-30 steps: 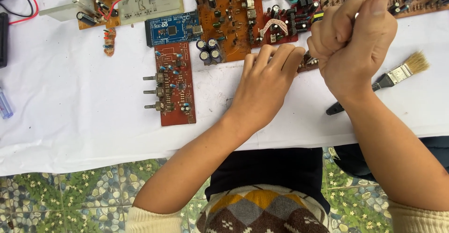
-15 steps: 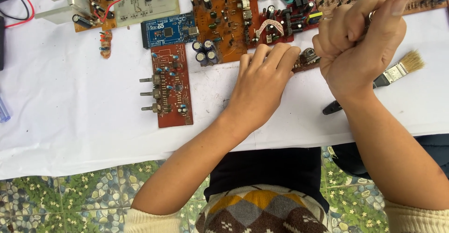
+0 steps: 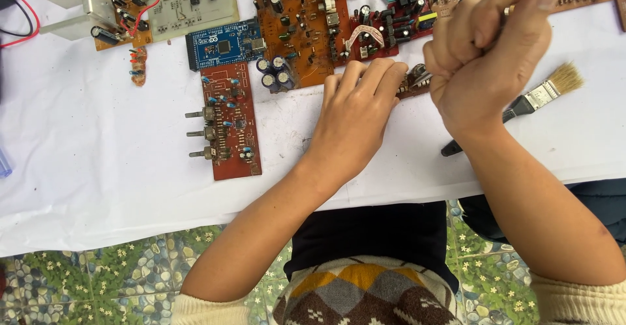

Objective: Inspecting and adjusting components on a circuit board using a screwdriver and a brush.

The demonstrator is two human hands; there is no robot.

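Head view: long brown circuit board (image 3: 417,80) on white cloth (image 3: 98,162), its near end under left hand (image 3: 355,119), fingers flat, pressing. Right hand (image 3: 486,58) above board, fisted around thin tool, probably screwdriver, mostly hidden. One paintbrush (image 3: 521,106) right of fist. One red board with knobs (image 3: 228,119) left, one blue board (image 3: 222,44).

White cloth-covered table (image 3: 98,168): red potentiometer board (image 3: 229,121), blue microcontroller board (image 3: 223,43), orange capacitor-studded board (image 3: 297,25), black-handled flat paintbrush (image 3: 521,106), silver metal heatsink (image 3: 75,2).

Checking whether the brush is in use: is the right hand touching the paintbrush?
Apart. The head view shows the right hand raised in a fist, the paintbrush lying on the white cloth.
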